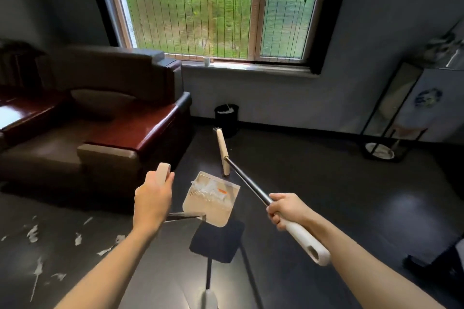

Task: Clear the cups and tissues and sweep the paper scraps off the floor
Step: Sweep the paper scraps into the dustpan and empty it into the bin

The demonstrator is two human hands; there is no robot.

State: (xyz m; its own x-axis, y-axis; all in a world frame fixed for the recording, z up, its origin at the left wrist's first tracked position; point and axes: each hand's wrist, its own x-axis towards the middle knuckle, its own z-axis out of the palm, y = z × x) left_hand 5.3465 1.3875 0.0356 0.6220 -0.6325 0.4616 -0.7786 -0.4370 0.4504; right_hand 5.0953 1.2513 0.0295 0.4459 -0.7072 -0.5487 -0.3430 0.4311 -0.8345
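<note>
Floor (326, 195): dark and glossy, filling the lower half of the view.
Window (213, 7): wide, on the far wall, with greenery outside.
Armchair (100, 120): dark red-brown leather, on the left.
Broom (248, 182): its long axis runs from the near right forward and left. Its cream head points at the bin and sits between the pan and the bin.
Dustpan (211, 200): cream, held off the floor with its shadow underneath, in the middle of the view. Its thin shaft runs left from the near corner up to a cream grip.
Trash bin (226, 118): black, against the wall under the window. It is straight ahead of the dustpan and well apart from it.
Left hand (152, 202): fingers are wrapped round the dustpan's grip, and it is the hand carrying the load.
Right hand (286, 209): fingers are clenched round the broom where the metal shaft meets the white handle.
Paper scraps in the pan (208, 189): crumpled white bits with one orange fleck, lying in the pan's far half.
Scraps on the floor (32, 233): white shreds at the near left, not yet swept.
Cup (206, 61): small and white, on the windowsill above the bin.
Next move, as a guess: carry the pan forward over the bin, with the broom head swung aside first.
</note>
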